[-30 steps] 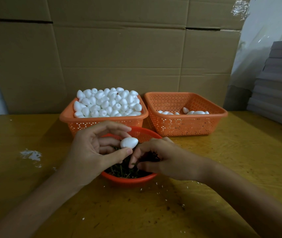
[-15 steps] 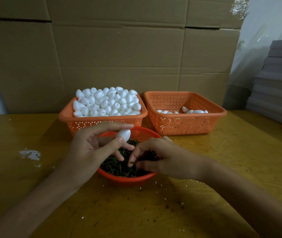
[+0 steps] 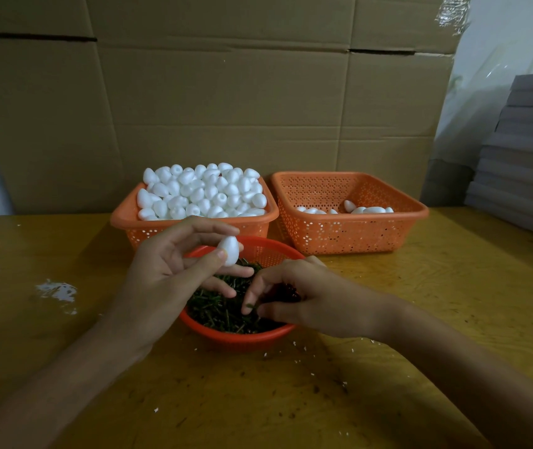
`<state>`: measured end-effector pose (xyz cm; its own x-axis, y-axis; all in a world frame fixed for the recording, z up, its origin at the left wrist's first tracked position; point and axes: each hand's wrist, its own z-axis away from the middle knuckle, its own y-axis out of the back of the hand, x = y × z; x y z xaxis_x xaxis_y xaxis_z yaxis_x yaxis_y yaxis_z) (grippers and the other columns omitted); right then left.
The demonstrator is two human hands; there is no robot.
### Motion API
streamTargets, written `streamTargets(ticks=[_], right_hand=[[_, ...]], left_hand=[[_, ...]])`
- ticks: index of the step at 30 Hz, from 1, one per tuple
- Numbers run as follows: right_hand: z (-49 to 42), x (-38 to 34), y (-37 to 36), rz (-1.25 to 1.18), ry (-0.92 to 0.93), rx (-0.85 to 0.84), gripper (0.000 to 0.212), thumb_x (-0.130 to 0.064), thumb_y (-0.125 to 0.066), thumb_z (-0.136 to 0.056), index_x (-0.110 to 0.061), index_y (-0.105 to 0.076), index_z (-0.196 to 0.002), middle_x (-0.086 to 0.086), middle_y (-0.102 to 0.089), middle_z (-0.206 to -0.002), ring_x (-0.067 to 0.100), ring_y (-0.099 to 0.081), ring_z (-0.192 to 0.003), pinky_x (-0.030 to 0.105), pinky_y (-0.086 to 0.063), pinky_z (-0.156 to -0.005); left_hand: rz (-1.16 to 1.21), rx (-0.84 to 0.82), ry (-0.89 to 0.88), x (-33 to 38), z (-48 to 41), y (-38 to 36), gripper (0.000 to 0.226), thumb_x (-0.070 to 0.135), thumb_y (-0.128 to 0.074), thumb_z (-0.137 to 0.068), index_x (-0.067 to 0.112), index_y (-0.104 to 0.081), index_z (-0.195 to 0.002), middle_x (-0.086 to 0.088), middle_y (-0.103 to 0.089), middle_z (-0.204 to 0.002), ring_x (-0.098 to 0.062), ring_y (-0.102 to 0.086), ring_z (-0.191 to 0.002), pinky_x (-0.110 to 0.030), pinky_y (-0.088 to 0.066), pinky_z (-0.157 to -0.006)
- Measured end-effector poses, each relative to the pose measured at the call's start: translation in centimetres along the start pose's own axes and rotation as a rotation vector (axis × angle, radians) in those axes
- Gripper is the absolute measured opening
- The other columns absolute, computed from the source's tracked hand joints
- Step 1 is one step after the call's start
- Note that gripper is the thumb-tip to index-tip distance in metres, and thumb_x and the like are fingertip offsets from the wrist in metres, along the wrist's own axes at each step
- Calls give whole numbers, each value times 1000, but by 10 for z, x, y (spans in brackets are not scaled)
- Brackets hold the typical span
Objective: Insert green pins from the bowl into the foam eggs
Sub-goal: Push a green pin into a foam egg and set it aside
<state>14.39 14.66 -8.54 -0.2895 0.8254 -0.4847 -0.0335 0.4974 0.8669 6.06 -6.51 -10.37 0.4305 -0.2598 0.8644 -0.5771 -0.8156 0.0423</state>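
Barely started, it looks like: the basket left of the bowl [image 3: 239,338] is heaped with bare eggs. The left hand [image 3: 168,273] pinches one egg [image 3: 228,251] above the bowl; the right hand [image 3: 294,296] nips a green pin [image 3: 252,306] inside.

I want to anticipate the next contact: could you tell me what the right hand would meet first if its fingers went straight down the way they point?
Most likely the green pins in the red bowl, just beneath the right hand; exact depth is unclear.
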Motion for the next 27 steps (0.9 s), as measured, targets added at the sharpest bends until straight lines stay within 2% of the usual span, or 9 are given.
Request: streamTargets(ticks=[6,15,19,24,27], right_hand=[[0,1,0,-2,1,0,17,-25,-68,-100,-32,-74,-113,-17,-74,-110,-5,-61,-113,45,-28,-118],[1,3,-3,-68,10,28,13,-23,-69,-99,-34,-71,-107,-19,-71,-102,-5,-62,-107,47,-34,-113],[-1,5,-5,-103,19,60,11,-22,-71,-98,-28,-71,-107,-14,-73,-103,0,-65,-105,46,-40,-109],[-3,6,-7,-207,17,99,10,-16,-74,-96,-18,-72,-106,-18,-75,-94,1,-69,-98,35,-51,-100],[-4,7,-9,-248,12,145,10,-17,-76,-94,-20,-73,-104,-10,-76,-95,1,-69,-96,29,-53,-96]], left_hand=[[25,1,27,1,-1,1,26,17,-67,-89,8,-67,-113,-14,-76,-114,-35,-79,-94,-30,-64,-65],[-2,36,16,4,0,-1,23,12,-74,-85,16,-70,-108,-10,-72,-124,-33,-80,-94,-28,-64,-65],[22,34,41,6,-1,-1,25,15,-76,-83,20,-72,-107,-10,-73,-118,-35,-79,-94,-28,-63,-65],[-4,64,19,7,-1,-1,26,22,-83,-82,27,-75,-106,-10,-78,-110,-24,-77,-96,-23,-60,-77],[25,71,27,7,-2,1,26,22,-82,-80,29,-76,-104,-8,-80,-110,-20,-75,-106,-21,-59,-82]])
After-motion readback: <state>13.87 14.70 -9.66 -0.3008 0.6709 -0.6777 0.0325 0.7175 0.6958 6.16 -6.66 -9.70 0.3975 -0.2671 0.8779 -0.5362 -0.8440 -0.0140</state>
